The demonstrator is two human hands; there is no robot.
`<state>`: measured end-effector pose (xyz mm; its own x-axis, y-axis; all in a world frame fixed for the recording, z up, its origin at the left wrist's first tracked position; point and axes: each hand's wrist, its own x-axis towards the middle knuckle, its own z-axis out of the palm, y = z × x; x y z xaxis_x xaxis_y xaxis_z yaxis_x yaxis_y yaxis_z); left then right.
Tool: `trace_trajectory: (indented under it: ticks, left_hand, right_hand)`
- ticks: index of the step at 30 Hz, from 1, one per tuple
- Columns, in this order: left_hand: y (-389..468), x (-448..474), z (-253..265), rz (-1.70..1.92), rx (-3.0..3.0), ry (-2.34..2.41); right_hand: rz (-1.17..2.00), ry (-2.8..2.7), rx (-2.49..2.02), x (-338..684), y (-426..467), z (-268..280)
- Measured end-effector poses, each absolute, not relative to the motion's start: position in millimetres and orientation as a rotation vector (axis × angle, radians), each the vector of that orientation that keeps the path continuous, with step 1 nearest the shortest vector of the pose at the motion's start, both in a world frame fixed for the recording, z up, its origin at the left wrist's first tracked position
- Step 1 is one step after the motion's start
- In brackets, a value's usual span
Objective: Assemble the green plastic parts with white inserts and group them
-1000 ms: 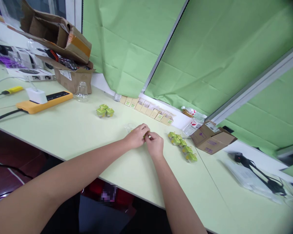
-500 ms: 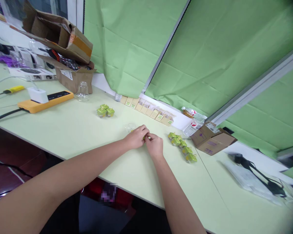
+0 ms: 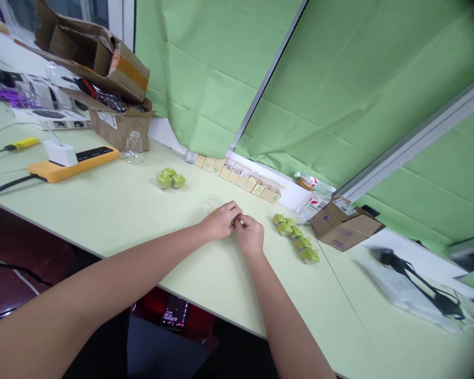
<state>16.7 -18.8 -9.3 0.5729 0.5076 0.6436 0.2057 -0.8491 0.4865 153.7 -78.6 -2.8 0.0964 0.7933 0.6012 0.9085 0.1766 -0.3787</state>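
Note:
My left hand (image 3: 223, 220) and my right hand (image 3: 250, 235) meet over the middle of the table, fingers closed together. Between their fingertips a small green piece (image 3: 233, 222) shows, mostly covered by the fingers. A clear plastic piece (image 3: 210, 205) lies just beyond my left hand, partly hidden by it. To the right of my right hand runs a row of small clear containers with green lids (image 3: 295, 236), each with a loop on top. A cluster of three similar green-lidded containers (image 3: 170, 180) stands farther back on the left.
Small tan cartons (image 3: 240, 178) line the wall. Plastic bottles (image 3: 313, 202) and a cardboard box (image 3: 345, 223) stand at the right, near a black cable (image 3: 422, 284) on plastic film. An orange power strip (image 3: 75, 164), a clear jar (image 3: 134, 148) and open boxes (image 3: 120, 123) occupy the left.
My hands stay in nearly the same place, still closed together, with only a slight shift of the fingers. The containers around them have not moved.

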Motion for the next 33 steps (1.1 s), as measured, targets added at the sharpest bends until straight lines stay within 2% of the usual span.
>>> trace_trajectory:
  ticks: [4, 11, 15, 22, 29, 33]
  left_hand:
    - [-17.1, 16.0, -7.2, 1.192, 2.412, 0.583]
    - [-13.2, 15.1, -6.4, 1.226, 2.362, 0.604]
    - [-12.3, 15.0, -6.4, 1.236, 2.369, 0.594]
    - [-11.3, 13.4, -5.4, 1.231, 2.38, 0.583]
    - [-12.4, 12.3, -4.2, 1.245, 2.391, 0.576]
    - [-15.5, 12.9, -2.4, 1.245, 2.406, 0.522]
  right_hand:
    - [-0.135, -1.759, -1.584, 153.4, -79.9, 3.6]
    - [0.243, -1.698, -1.534, 159.2, -79.7, 11.4]
    - [0.357, -1.581, -1.526, 164.8, -75.8, 6.6]
    - [0.404, -1.465, -1.498, 167.5, -72.1, 2.9]
    - [0.281, -1.379, -1.581, 170.6, -73.4, 5.7]
    - [0.458, -1.28, -1.49, 176.6, -70.0, 4.5]
